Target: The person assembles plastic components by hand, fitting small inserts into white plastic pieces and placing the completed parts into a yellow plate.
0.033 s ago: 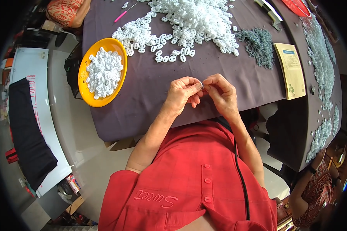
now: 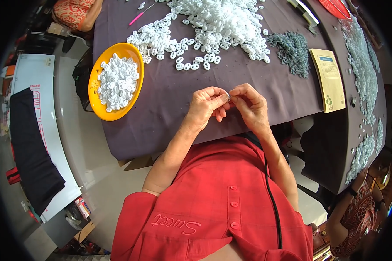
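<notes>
Above the near edge of the cloth-covered table, my two hands meet. Thumb and fingers of my left hand (image 2: 208,104) pinch a small white oval piece (image 2: 228,98). My right hand (image 2: 249,106) is closed in a pinch right against the piece's right side; whatever its fingertips grip is too small to make out. Beyond my hands spreads a big heap of white oval two-holed pieces (image 2: 224,26), with a smaller cluster (image 2: 154,38) to its left. An orange-yellow bowl (image 2: 94,98) at the left holds many more such pieces.
A tangle of grey threads (image 2: 294,53) lies right of the heap, beside a yellow booklet (image 2: 329,82). A pink-handled hook tool (image 2: 137,18) rests at the far left. More pieces (image 2: 363,69) cover the right-hand table. Other people sit at far left and lower right.
</notes>
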Action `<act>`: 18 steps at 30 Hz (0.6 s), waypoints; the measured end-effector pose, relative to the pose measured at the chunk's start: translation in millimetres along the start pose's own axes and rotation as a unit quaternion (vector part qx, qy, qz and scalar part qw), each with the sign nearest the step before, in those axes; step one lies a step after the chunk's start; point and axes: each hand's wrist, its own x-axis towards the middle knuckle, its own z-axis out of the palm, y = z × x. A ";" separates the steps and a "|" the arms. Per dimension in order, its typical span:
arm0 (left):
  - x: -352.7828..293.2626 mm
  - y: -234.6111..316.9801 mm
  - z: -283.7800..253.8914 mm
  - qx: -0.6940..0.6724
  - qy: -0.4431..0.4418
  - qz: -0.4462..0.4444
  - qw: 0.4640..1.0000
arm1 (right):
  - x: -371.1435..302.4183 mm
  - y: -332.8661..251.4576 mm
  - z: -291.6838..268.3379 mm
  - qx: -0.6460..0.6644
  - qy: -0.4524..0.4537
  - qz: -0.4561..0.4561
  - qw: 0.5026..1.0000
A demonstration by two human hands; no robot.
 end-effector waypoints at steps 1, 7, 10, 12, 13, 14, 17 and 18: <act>-0.2 0.0 0.2 0.009 -0.001 0.005 1.000 | 0.0 0.5 0.1 0.000 0.000 0.000 1.000; -0.6 -1.2 4.1 0.039 0.008 0.028 0.999 | 0.6 -1.2 -1.1 -0.037 -0.002 -0.009 0.999; -0.8 -0.6 3.9 0.061 0.013 0.041 0.997 | 1.5 -1.6 -1.7 -0.099 -0.004 -0.043 0.994; -0.8 0.0 4.7 0.073 0.013 0.044 0.996 | 1.2 -1.4 -1.8 -0.061 0.004 -0.017 0.998; -0.8 0.5 5.3 0.081 0.014 0.047 0.996 | 1.1 -0.6 -1.9 -0.062 0.004 -0.017 0.998; -1.2 0.7 5.8 0.089 0.015 0.049 0.995 | 0.9 0.6 -1.6 -0.068 0.006 -0.024 0.997; -1.1 -1.7 5.8 0.091 0.018 0.053 0.994 | 0.0 2.5 -0.7 -0.096 0.013 -0.038 0.995; -1.1 -3.0 6.0 0.090 0.018 0.052 0.994 | -0.2 3.1 -0.3 -0.118 0.018 -0.045 0.992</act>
